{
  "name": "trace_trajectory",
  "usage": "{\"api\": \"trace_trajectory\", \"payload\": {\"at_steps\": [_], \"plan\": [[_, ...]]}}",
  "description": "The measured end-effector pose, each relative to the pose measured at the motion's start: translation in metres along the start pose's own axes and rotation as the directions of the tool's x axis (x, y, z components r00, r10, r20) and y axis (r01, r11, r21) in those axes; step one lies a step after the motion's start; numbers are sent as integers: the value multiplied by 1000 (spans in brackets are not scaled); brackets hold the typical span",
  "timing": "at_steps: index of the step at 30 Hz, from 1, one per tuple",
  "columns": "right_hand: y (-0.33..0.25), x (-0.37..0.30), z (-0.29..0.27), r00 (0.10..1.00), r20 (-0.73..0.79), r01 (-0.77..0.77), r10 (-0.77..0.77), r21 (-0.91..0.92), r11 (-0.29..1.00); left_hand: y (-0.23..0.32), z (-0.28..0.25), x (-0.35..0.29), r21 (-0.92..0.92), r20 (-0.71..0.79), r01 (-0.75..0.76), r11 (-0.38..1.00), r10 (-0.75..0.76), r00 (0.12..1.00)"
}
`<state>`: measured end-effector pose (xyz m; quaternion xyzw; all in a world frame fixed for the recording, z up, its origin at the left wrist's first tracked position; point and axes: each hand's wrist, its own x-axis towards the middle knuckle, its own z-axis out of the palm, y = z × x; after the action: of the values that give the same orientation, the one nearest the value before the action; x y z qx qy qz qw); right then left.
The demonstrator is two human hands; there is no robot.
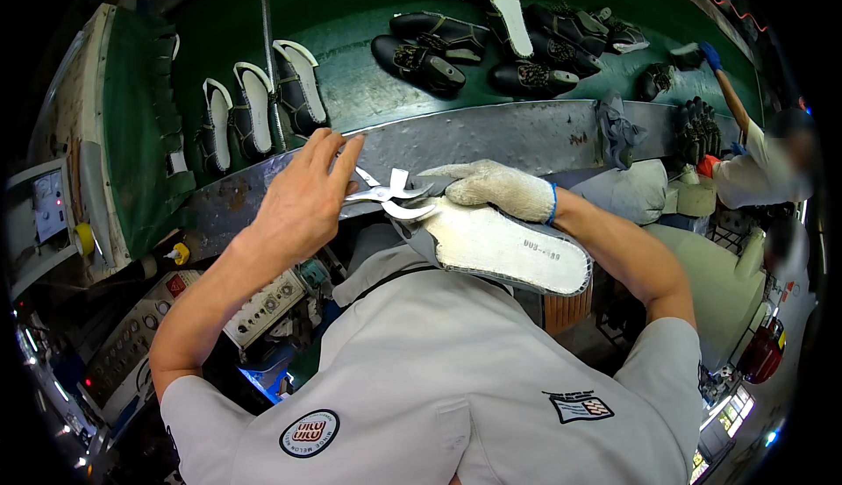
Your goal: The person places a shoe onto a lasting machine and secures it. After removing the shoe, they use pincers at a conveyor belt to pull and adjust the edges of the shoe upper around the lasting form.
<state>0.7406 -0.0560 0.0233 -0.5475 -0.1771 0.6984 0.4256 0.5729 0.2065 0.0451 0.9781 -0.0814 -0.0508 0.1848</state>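
Now, gripping silver cutters point(379, 194) by the handles in the bare left grip point(303, 182), with blades point(410, 211) spread apart, right up at the nearer end of an upturned shoe point(513, 246)! Meanwhile, clasping that same shoe in the gloved right grip point(504, 191), closed over its far edge. Held between the grey shirt point(395, 353) and the metal edge point(491, 137) of the green worktop point(351, 90), pale sole upward. Beside the blades, showing a small white tab point(399, 178), impossible to call as caught or loose. Up on the worktop, lined up at left, three pale-soled shoes point(254, 112); then, farther along, bunched together, dark shoes point(417, 66). And, over at far right, touching another dark shoe point(686, 56), a co-worker's blue glove point(710, 55).
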Motion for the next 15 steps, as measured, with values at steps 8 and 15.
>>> {"api": "trace_trajectory", "payload": {"at_steps": [8, 15], "plan": [[-9, 5, 13, 1000, -2, 29, -30, -244, 969, 2, 19, -2, 235, 4, -10, 972, 9, 1000], [-7, -3, 26, 997, 42, 71, -62, -270, 960, -42, 42, 17, -200, 103, -286, 937, 311, 945]]}}
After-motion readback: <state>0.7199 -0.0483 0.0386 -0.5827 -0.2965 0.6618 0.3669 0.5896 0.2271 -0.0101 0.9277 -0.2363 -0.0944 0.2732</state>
